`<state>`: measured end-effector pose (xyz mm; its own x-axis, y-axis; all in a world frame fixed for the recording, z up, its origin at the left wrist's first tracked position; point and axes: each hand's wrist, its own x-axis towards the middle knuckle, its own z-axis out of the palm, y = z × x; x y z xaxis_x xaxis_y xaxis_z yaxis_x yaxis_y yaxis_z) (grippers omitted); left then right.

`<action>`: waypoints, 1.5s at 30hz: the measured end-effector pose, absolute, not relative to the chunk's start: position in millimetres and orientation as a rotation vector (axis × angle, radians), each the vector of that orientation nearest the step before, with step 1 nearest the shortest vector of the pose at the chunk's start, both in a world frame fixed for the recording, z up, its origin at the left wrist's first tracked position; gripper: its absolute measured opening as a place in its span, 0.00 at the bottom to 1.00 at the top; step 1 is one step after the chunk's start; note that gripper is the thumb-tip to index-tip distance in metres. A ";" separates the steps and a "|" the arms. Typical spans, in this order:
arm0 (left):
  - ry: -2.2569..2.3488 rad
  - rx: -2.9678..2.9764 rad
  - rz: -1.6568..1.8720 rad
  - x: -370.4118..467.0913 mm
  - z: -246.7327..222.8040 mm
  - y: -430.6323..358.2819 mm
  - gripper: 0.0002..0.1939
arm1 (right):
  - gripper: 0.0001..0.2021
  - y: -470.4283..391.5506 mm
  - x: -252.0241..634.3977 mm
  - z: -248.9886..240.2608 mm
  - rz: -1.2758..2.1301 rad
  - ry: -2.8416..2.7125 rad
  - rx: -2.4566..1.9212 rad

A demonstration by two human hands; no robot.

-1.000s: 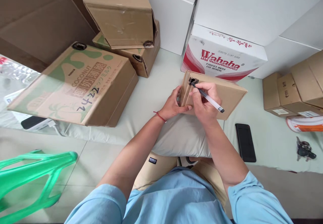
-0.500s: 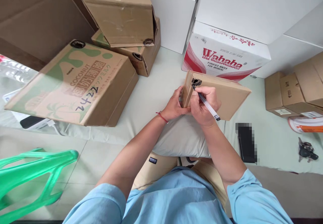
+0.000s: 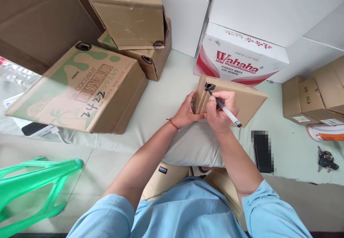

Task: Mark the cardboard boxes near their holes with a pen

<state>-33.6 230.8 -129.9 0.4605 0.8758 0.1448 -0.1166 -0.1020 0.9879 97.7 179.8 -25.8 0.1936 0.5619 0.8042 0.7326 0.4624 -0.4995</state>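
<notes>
A small brown cardboard box [image 3: 245,102] is tilted on the table, with a ragged black patch [image 3: 209,86] at its upper left corner. My left hand [image 3: 187,112], a red string on its wrist, grips the box's left side, thumb on the near face and fingers partly hidden behind it. My right hand [image 3: 221,112] pinches a black-capped marker pen [image 3: 228,112] with a pale barrel. The pen's dark tip is at the box face just below the black patch; whether it touches cannot be made out.
A coconut-print carton [image 3: 107,87] marked 2422 lies left, before stacked cartons [image 3: 134,23]. Behind the small box stands a Wahaha water carton [image 3: 239,61]. A black phone-like object [image 3: 262,152], keys [image 3: 327,160] and brown boxes [image 3: 309,100] are right. A green stool [image 3: 45,188] stands lower left.
My right hand and the pen have moved slightly right, away from the box's black corner patch, showing more of the box's left edge. My left hand and the box have stayed put.
</notes>
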 end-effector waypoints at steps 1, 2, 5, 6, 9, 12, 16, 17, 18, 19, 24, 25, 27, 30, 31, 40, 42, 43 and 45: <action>0.720 1.429 0.967 -33.4 -129.9 230.9 0.72 | 0.04 179.9 97.7 -25.7 -0.155 -1.485 -1.190; 0.722 1.427 0.963 -33.2 -129.7 230.9 0.73 | 0.04 180.0 97.7 -25.5 -0.135 -1.503 -1.180; 0.732 1.407 0.952 -32.7 -128.9 230.1 0.73 | 0.03 179.5 97.9 -24.3 -0.099 -1.544 -1.181; 0.736 1.402 0.954 -32.5 -128.6 229.6 0.73 | 0.03 178.8 98.2 -23.6 -0.096 -1.533 -1.203; 0.752 1.400 0.968 -32.2 -127.9 228.0 0.72 | 0.03 175.1 101.5 -20.9 -0.065 -1.431 -1.267; 0.761 1.384 0.967 -32.0 -127.4 226.8 0.71 | 0.03 170.8 108.7 -19.0 -0.029 -1.341 -1.274; 0.762 1.371 0.963 -32.0 -126.6 226.5 0.70 | 0.04 169.3 118.8 -19.9 0.005 -1.364 -1.276; 0.763 1.372 0.962 -32.1 -126.4 226.6 0.70 | 0.04 169.9 120.4 -20.7 0.015 -1.382 -1.268; 0.763 1.374 0.959 -32.3 -126.3 226.7 0.70 | 0.04 170.8 121.6 -21.6 0.022 -1.400 -1.255; 0.763 1.376 0.956 -32.5 -126.2 226.8 0.71 | 0.04 171.8 122.3 -22.5 0.024 -1.414 -1.240; 0.756 1.371 0.956 -32.6 -127.8 226.9 0.71 | 0.04 170.5 121.3 -21.4 0.036 -1.441 -1.212; 0.756 1.368 0.960 -32.3 -128.4 226.9 0.71 | 0.04 166.8 120.8 -19.1 0.043 -1.444 -1.216; 0.757 1.367 0.965 -31.7 -129.8 226.8 0.70 | 0.05 154.1 121.0 -12.4 0.055 -1.431 -1.216; 0.767 1.372 0.958 -31.5 -131.4 227.0 0.70 | 0.09 122.2 129.3 -0.5 0.122 -1.308 -1.214; 0.771 1.377 0.954 -31.8 -131.7 227.2 0.70 | 0.10 108.7 135.6 2.6 0.171 -1.238 -1.227; 0.826 1.296 0.968 -27.9 -124.3 228.5 0.66 | 0.33 -13.5 228.9 -13.8 1.243 -0.801 -1.875; 0.860 1.277 0.992 -24.5 -121.4 228.8 0.65 | 0.34 -25.1 234.0 -24.2 1.371 -0.846 -1.951; 0.868 1.273 0.995 -23.1 -120.3 228.9 0.64 | 0.34 -26.8 233.5 -29.2 1.398 -0.870 -1.973; 0.864 1.268 0.989 -21.6 -119.0 228.7 0.64 | 0.34 -22.4 229.2 -37.4 1.399 -0.895 -1.993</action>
<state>-21.6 228.7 -119.0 0.3521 0.9359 0.0134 -0.1133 0.0284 0.9932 229.2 -22.4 -37.4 0.2404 0.7718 -0.5887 0.2107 -0.6335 -0.7445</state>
